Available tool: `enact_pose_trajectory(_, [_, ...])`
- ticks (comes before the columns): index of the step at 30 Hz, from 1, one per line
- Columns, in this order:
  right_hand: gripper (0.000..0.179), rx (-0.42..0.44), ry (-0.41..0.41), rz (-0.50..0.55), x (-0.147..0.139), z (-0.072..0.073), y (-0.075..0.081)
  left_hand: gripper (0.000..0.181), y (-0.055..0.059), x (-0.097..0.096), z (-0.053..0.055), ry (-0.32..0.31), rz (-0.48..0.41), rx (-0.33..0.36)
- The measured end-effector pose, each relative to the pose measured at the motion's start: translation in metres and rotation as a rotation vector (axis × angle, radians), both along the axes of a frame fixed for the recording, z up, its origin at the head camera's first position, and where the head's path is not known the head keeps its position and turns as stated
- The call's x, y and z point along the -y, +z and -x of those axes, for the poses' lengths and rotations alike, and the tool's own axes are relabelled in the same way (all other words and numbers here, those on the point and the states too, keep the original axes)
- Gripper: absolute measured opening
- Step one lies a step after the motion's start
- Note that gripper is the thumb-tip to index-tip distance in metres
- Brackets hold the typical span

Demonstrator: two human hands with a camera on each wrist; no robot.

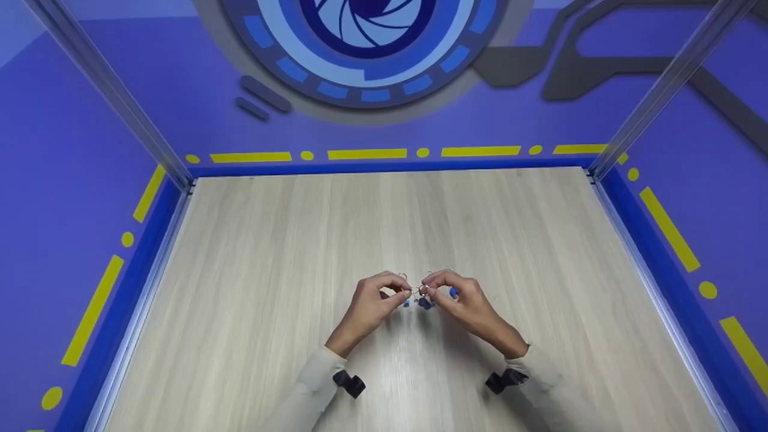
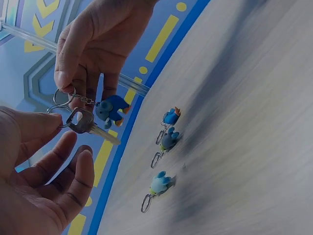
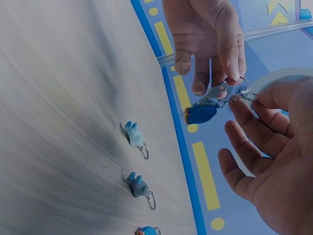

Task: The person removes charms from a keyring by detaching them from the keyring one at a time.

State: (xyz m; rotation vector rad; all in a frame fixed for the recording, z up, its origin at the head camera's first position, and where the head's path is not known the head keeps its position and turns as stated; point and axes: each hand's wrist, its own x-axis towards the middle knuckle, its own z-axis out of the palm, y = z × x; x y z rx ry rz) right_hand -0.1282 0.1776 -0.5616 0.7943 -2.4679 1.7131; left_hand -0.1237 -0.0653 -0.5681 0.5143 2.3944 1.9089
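Note:
Above the table, both hands meet at a pair of metal rings. Left hand (image 1: 375, 300) pinches a split ring (image 2: 60, 108) between thumb and fingertips, and a key (image 2: 83, 122) with a dark open head hangs at it. With thumb and finger, the right hand (image 1: 471, 303) pinches the ring (image 3: 250, 96) of a keychain. A short chain (image 2: 85, 100) joins that ring to a blue animal figurine (image 3: 201, 113) with a grey-blue head and orange feet, hanging between the hands. The two rings overlap in both wrist views; I cannot tell whether they are linked.
Three more figurine keychains lie in a row on the wood-grain table (image 1: 270, 252): a pale blue one (image 2: 159, 183), a grey-blue one (image 2: 168, 139) and a blue-and-orange one (image 2: 171, 116). Blue panels (image 1: 150, 90) and metal posts (image 1: 114, 90) enclose the table's back and sides.

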Motion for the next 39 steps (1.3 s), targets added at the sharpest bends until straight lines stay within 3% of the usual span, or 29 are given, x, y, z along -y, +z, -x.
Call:
enact_pose_trajectory(7, [0.012, 0.006, 0.0, -0.022, 0.0001, -0.0008, -0.0001, 0.004, 0.0037, -0.002, 0.0023, -0.002, 0.067, -0.049])
enact_pose_trajectory(18, [0.011, -0.003, 0.008, -0.036, 0.0005, -0.0007, 0.002, 0.01, 0.0056, -0.0037, 0.0033, 0.023, 0.084, -0.135])
enact_pose_trajectory(29, [0.012, -0.007, 0.019, -0.014, 0.0007, -0.0009, -0.0021, 0.003, 0.0028, -0.0022, 0.0003, 0.078, -0.068, -0.049])
enact_pose_trajectory(39, [0.01, 0.0, 0.015, 0.009, 0.0042, -0.0027, -0.0023, 0.007, 0.0024, -0.0009, -0.0002, 0.036, 0.058, -0.078])
